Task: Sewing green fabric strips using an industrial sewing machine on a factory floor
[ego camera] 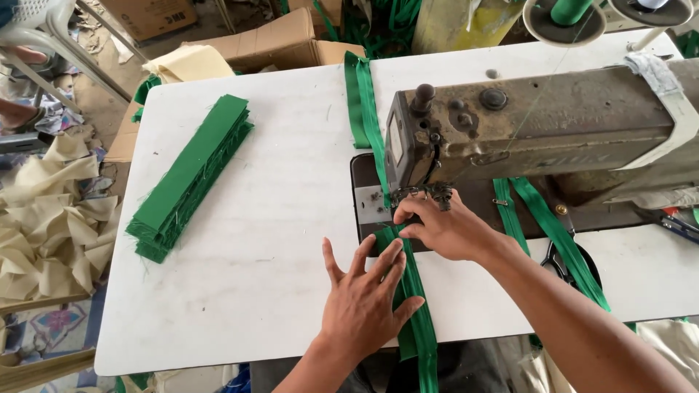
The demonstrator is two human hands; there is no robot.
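A long green fabric strip runs from the table's near edge up under the needle of an old sewing machine and on past it toward the far edge. My left hand lies flat on the strip with fingers spread, pressing it to the white table. My right hand pinches the strip's folded edge just in front of the presser foot, fingers closed on the cloth.
A stack of green fabric pieces lies at the left of the table. Black scissors and more green strips sit right of the machine. Cardboard boxes stand behind the table, and cream cloth is heaped on the floor at left.
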